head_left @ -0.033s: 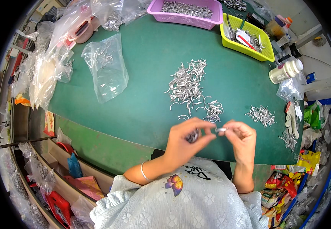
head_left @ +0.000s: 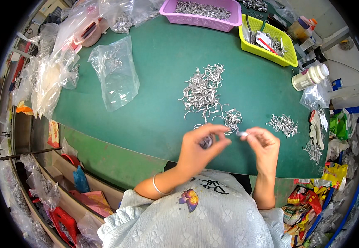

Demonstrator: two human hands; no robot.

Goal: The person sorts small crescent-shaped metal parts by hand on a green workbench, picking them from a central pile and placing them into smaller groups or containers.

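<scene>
My left hand (head_left: 204, 144) is curled around several small silver metal pieces (head_left: 205, 142), its thumb and forefinger apart at the tips. Beside it, my right hand (head_left: 264, 144) pinches one small curved metal piece (head_left: 242, 134) between thumb and forefinger. Just beyond the fingers lies a small heap of curved metal pieces (head_left: 232, 120). A larger heap of such pieces (head_left: 203, 91) spreads farther back on the green table (head_left: 159, 111). To the right of my right hand is another small pile of metal pieces (head_left: 283, 125).
A purple basket (head_left: 229, 25) of metal parts and a yellow-green basket (head_left: 266, 53) with tools stand at the far side. A clear bag (head_left: 119, 89) lies left. At right are a white bottle (head_left: 309, 77) and a glove (head_left: 315, 130). Shelving (head_left: 55, 169) runs along the left.
Both hands have risen a little toward the small heap. My right hand has shifted slightly right with its metal piece, and the gap between the two hands' fingertips is wider.
</scene>
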